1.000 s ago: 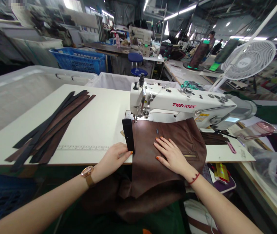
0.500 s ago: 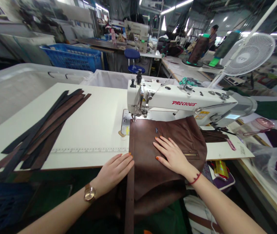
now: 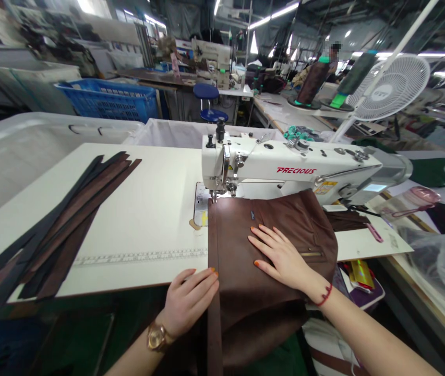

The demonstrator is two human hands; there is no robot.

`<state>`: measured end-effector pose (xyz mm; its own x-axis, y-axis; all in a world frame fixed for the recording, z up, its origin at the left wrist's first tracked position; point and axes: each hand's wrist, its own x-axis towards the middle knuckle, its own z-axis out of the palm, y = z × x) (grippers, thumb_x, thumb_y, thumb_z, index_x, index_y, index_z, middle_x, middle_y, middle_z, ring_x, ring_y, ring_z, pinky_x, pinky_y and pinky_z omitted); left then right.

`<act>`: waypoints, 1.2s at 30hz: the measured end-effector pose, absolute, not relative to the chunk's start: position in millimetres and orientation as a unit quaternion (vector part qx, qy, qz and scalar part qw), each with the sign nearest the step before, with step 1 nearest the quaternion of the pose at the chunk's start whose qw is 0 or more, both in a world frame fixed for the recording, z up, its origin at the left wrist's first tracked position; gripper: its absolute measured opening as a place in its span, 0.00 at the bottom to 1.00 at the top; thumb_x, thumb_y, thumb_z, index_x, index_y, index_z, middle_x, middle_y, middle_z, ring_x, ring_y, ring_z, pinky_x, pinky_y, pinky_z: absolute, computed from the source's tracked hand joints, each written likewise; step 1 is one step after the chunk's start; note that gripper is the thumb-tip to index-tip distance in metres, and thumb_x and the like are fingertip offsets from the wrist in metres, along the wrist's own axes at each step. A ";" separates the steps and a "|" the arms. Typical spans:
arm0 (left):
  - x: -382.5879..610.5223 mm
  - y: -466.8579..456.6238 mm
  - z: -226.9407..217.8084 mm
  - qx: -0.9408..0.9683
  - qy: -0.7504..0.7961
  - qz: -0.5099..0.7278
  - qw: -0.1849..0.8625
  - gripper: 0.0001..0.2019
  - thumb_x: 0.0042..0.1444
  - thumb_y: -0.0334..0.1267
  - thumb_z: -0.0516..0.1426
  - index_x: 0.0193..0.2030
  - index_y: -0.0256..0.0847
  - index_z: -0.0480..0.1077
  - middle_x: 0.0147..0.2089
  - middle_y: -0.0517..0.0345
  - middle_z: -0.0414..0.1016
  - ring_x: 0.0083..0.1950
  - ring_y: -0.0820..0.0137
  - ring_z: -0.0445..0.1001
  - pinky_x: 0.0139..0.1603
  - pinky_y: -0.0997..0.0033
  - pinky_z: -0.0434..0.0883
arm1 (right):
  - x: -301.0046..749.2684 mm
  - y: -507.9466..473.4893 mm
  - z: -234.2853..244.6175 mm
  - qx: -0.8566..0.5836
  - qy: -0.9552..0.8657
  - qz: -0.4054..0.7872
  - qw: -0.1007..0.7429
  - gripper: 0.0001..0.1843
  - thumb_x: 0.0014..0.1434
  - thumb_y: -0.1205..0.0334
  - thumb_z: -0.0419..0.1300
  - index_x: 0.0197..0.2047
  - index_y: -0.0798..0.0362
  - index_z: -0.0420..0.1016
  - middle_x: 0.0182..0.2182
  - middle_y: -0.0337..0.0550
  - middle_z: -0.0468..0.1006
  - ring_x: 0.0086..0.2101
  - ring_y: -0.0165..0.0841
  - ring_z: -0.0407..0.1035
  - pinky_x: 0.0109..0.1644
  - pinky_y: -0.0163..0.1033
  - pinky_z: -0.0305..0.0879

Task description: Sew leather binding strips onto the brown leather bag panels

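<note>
Now our left hand (image 3: 193,297) is low, by the front edge of the white table (image 3: 159,209). Its back faces up, its fingers bend a little, and the tips touch the brown strip (image 3: 213,245). The thumb is hidden, so we can't tell if we are pinching the strip or just pressing it. Our right hand (image 3: 280,258) lies flat on the brown piece (image 3: 238,235) with its fingers spread, not gripping anything. Its fingertips are just below a small blue tag (image 3: 252,214), and a zip (image 3: 311,254) is to its right.

The brown piece lies on the table and hangs down over the front. The strip runs along its left side, and the top ends of both are at the needle end of the sewing machine (image 3: 261,162).

A second ago, our left hand was pinching the strip with its black side up. Now the brown side shows. Half a second ago that hand was by the ruler marks (image 3: 144,256); now it is closer to us. Our right hand has stayed by the tag.
</note>
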<state>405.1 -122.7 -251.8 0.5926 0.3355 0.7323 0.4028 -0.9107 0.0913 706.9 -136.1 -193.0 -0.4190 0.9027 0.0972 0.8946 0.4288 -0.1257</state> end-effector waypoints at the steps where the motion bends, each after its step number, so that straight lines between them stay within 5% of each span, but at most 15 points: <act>1: 404.9 -122.6 -250.3 -0.892 -0.206 -0.400 0.040 0.13 0.66 0.27 0.48 0.47 0.39 0.73 0.46 0.59 0.81 0.52 0.70 0.76 0.61 0.64 0.61 | 707.4 -135.8 -192.7 -0.534 -0.842 0.030 0.074 0.30 0.65 0.52 0.55 0.68 0.45 0.55 0.68 0.44 0.53 0.66 0.44 0.45 0.67 0.60 0.45; 25: 412.2 -101.9 -207.5 -0.908 -0.172 -0.382 0.028 0.18 0.66 0.26 0.45 0.39 0.34 0.76 0.40 0.58 0.82 0.47 0.74 0.78 0.68 0.72 0.60 | 718.7 -115.8 -194.6 -0.548 -0.836 0.030 0.001 0.29 0.67 0.54 0.49 0.69 0.44 0.51 0.69 0.42 0.49 0.67 0.42 0.43 0.67 0.61 0.44; 36: 409.2 -93.5 -233.1 -0.906 -0.192 -0.377 -0.011 0.17 0.66 0.27 0.45 0.44 0.34 0.75 0.45 0.55 0.80 0.53 0.72 0.76 0.68 0.70 0.60 | 720.2 -98.8 -193.6 -0.552 -0.833 0.030 -0.006 0.29 0.67 0.56 0.49 0.69 0.46 0.51 0.69 0.41 0.47 0.67 0.41 0.42 0.67 0.63 0.42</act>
<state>409.2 -93.5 -233.1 0.6422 0.3570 0.6784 0.3405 -0.9257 0.1648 720.2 -98.8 -193.6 -0.3902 0.9197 -0.0443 0.9205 0.3884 -0.0434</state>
